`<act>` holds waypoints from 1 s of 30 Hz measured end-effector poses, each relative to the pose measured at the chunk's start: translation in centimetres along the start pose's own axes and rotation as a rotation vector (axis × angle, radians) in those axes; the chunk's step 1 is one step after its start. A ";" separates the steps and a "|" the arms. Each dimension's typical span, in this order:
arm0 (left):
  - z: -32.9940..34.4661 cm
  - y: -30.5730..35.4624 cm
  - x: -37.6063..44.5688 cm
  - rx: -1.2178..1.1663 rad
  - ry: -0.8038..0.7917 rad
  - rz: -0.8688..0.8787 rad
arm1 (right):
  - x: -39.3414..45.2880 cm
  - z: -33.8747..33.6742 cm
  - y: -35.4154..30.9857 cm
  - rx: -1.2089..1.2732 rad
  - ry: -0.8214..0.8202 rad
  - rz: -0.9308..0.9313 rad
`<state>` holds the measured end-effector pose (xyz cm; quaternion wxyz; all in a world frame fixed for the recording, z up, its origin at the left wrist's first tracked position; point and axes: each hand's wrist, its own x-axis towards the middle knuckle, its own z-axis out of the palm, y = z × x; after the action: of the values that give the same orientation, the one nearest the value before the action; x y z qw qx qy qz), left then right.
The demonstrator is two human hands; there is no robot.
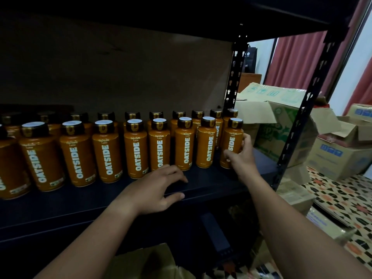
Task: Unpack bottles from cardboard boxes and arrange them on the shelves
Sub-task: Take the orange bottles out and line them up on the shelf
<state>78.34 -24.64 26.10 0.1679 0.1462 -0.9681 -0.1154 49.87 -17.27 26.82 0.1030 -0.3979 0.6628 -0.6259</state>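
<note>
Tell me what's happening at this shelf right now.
A person is stocking orange plastic bottles with dark caps on a black metal shelf. The right hand grips the rightmost front-row bottle, which stands upright at the row's end. The left hand rests with relaxed fingers on the shelf edge, holding nothing. Two rows of bottles already stand on the shelf. Opened cardboard boxes sit beyond the shelf's right side.
</note>
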 end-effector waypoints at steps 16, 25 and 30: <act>-0.1 -0.1 0.1 0.002 -0.035 -0.033 | -0.1 -0.2 -0.2 -0.014 0.005 0.010; -0.1 0.1 0.1 0.007 -0.033 -0.034 | -0.3 -0.1 0.0 -0.040 0.042 -0.025; -0.1 0.0 0.1 0.010 -0.037 -0.040 | -0.3 0.2 0.0 -0.074 0.004 -0.037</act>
<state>78.29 -24.68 26.26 0.1471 0.1643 -0.9684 -0.1167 50.21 -17.26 26.64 0.0751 -0.4122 0.6781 -0.6038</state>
